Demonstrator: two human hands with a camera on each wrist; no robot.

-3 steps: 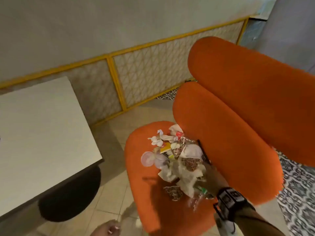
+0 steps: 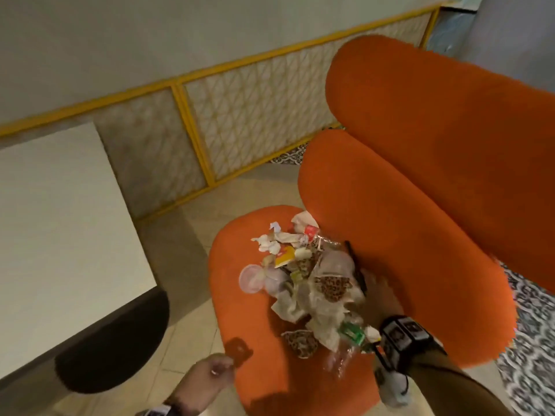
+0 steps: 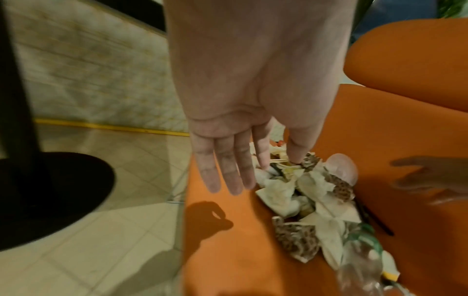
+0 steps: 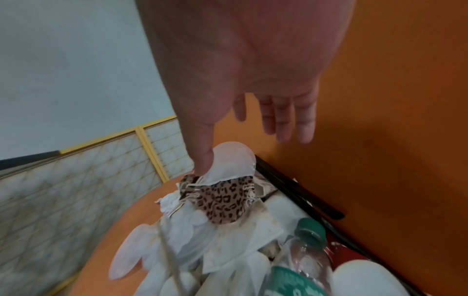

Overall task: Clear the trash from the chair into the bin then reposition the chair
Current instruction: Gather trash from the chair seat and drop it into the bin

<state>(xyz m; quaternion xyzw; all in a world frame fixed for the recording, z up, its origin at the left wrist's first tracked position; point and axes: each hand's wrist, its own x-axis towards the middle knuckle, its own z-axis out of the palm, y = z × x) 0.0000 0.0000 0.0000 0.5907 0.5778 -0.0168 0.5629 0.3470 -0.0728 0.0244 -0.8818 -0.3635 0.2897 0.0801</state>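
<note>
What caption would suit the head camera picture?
Right hand reaches into trash pile on orange chair; left hand approaches, open.

I see bare forearms, no sleeves. Right wrist (image 2: 404, 337): black strap with boxy black camera module, white pouch (image 2: 392, 387) hanging below. Left wrist (image 2: 168, 411): similar unit, mostly cropped.

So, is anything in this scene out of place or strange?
Yes. A heap of trash lies on the orange chair's seat: crumpled napkins, leopard-print wrappers, plastic lids and a clear plastic bottle. A seat is no place for litter. Both hands, left and right, are open.
</note>
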